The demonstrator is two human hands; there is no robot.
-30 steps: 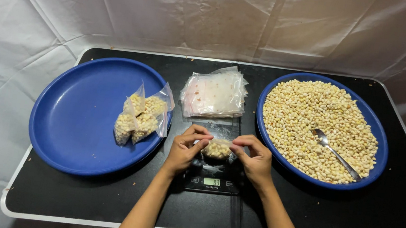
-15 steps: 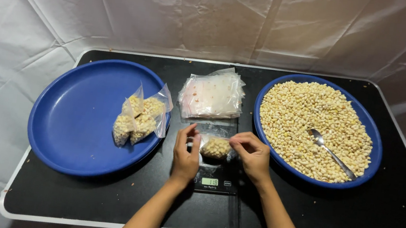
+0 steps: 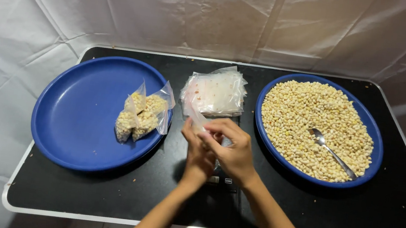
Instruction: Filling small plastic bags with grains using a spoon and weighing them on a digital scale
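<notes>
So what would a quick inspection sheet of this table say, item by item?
Surface: black table with a pale rim, a few crumbs on it.
Job's things: a small clear bag pinched between both hands over a small scale; right blue tray full of pale beans with a spoon in them; left blue plate carrying filled bags; a stack of empty bags behind the hands.
Clutter: nothing seen beyond the crumbs.
Hands: left hand and right hand close together, fingers closed on the bag.
Cables: nothing seen.
Surroundings: creased white sheet behind and beside the table.
</notes>
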